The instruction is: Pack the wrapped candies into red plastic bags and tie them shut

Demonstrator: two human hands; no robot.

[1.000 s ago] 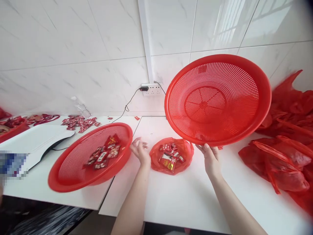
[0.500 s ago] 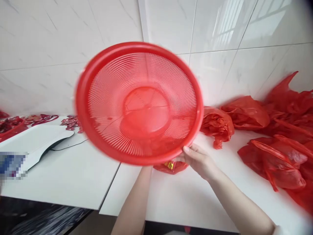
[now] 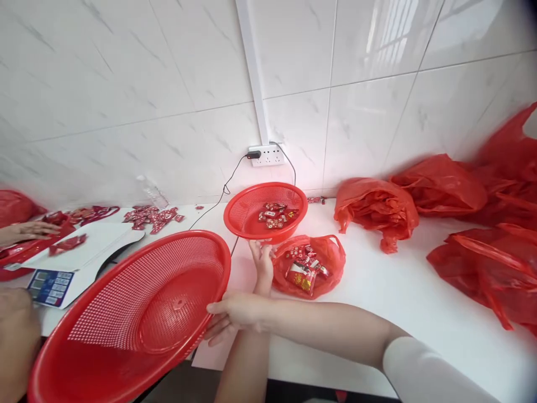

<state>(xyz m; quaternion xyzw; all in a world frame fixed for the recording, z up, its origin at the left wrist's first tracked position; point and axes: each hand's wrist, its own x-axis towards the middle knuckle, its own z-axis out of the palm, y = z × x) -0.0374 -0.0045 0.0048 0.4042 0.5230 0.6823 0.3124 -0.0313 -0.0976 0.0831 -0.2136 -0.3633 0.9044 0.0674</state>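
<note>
My right hand (image 3: 235, 316) grips the rim of a large red plastic mesh basket (image 3: 178, 302), thumb inside and fingers outside. That basket is tilted at the left front, with nothing seen inside it. My right forearm crosses over my left one. My left hand (image 3: 263, 260) is at the front edge of a second red mesh basket (image 3: 235, 215), its fingers partly hidden against it. Several small red packets (image 3: 277, 215) lie in this second basket. Just right of my left hand stands an open red plastic bag (image 3: 335, 268) with red packets in it.
At left are a white digital scale (image 3: 90, 246), loose red packets (image 3: 151, 218) and a co-worker's hand (image 3: 33, 230) over a red container. A power strip (image 3: 268, 157) with cords is on the wall. Tied red bags (image 3: 377, 210) lie at right.
The large basket has swung down and left in my right hand. The second basket, the open bag and my left hand have come into view behind it.
</note>
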